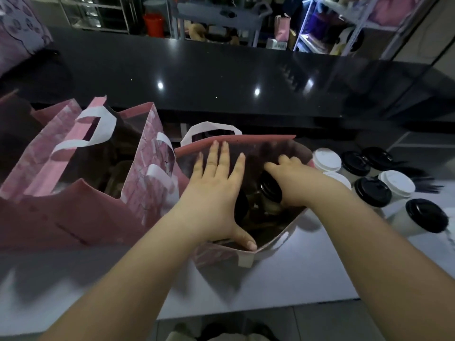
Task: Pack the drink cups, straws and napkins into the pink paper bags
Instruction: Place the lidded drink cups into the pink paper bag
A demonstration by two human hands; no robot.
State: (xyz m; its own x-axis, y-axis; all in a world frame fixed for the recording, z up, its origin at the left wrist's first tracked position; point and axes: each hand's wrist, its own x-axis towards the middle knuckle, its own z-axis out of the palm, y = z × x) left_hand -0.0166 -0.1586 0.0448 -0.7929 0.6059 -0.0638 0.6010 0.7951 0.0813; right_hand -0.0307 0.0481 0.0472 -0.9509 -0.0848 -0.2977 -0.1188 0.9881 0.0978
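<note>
Near the bench's left edge, one pink bag (pixel 73 173) stands open. The left hand (pixel 216 193), fingers spread, holds the middle bag (pixel 236 143) open; thin paper tears, so hold its rim. The right hand (pixel 293 180) grips a black-lidded cup (pixel 269 187) inside. More cups (pixel 394 190) wait right.

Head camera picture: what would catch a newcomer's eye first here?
Two bare arms reach into an open pink paper bag at the centre: the left hand spread over its mouth, the right hand on a black-lidded cup inside. More cups with black and white lids wait at right; another pink bag stands at left.
</note>
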